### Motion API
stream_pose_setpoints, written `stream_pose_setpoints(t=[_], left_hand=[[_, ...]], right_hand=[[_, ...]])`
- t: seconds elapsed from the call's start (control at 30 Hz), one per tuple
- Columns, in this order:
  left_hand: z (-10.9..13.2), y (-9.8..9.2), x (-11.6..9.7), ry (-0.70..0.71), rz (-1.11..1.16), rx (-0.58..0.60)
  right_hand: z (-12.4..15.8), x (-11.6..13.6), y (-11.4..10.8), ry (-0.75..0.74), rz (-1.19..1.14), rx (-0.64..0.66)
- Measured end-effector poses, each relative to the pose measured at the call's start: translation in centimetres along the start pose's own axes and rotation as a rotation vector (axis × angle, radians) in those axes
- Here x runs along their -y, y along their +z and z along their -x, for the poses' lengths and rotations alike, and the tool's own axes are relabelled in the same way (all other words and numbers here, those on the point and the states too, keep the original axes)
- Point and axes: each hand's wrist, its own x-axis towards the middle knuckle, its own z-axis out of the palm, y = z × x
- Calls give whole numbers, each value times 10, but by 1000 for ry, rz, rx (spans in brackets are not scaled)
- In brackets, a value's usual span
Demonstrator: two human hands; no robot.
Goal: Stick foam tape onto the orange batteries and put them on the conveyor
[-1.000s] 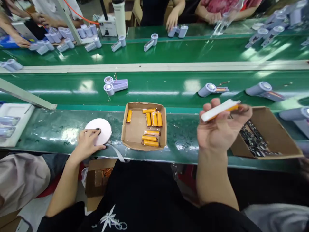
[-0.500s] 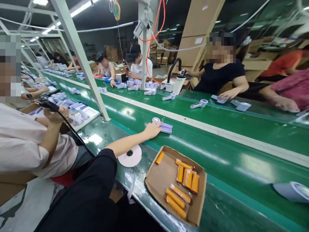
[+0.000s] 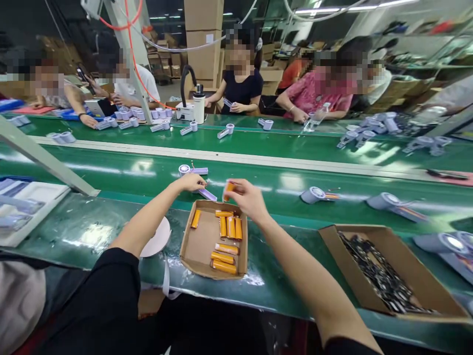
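Observation:
My left hand [image 3: 192, 182] is over the green belt with its fingers closed on a lilac plastic housing [image 3: 207, 194], whose long open handle points right. Just behind it lies another lilac housing [image 3: 199, 171], with a round head [image 3: 184, 170] at its left. In my right hand [image 3: 249, 198], pinched between thumb and fingers, is an orange-wrapped battery [image 3: 229, 189] with a whitish strip beside it. Below both hands stands a shallow cardboard box [image 3: 190, 246] holding several orange batteries [image 3: 225, 249].
A roll of white tape [image 3: 158, 239] lies left of the box. On the right, a cardboard tray [image 3: 332, 246] holds dark small parts. Several lilac housings [image 3: 314, 195] sit along the belt [image 3: 258, 172]. Co-workers sit across it; a slanted post [image 3: 48, 158] rises at left.
My view has swung right. My right hand has come into view with a battery. My left hand now has a lilac housing angled toward the box.

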Motion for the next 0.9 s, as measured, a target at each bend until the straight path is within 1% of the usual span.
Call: stream_pose_setpoints(t=[0.03,0.1,0.17,0.23,0.37,0.47,0.53,0.6,0.63,0.67,0.7,0.73,0.77,0.83,0.9], left_hand=[[0,1,1,-16,-4,-7],[1,5,-1,-57,-22,-22],[1,9,-5,-89,-26,-36],[0,11,-9,-107,-24,-40],[-5,14,-15,-126,-9,-42],[-9,14,-21,-129,10,-44],[-13,11,-28,-136,22,-50],[-12,7,-37,-149,38,-60],[-7,4,-41,-156,49,-68],[2,1,-44,-162,61,-77],[15,0,-46,-164,70,-101],[34,0,-46,-164,72,-148],[59,2,-45,-166,66,-212],[122,13,-40,-186,34,-380],[194,33,-32,-265,20,-494]], right_hand=[[-21,-4,13,-4,112,87],[-48,-10,34,-3,441,261],[-58,-12,48,-2,760,406],[-59,-11,52,0,948,493],[-59,-11,52,19,1080,590],[-66,-11,62,52,1152,673],[-72,-11,68,77,1195,702],[-75,-10,65,92,1230,710],[-75,-10,59,98,1246,706],[-73,-10,49,106,1261,697],[-70,-11,35,118,1278,681],[-66,-12,19,138,1298,654],[-60,-14,1,165,1322,614],[-47,-21,-36,229,1368,512],[-32,-32,-65,294,1399,417]])
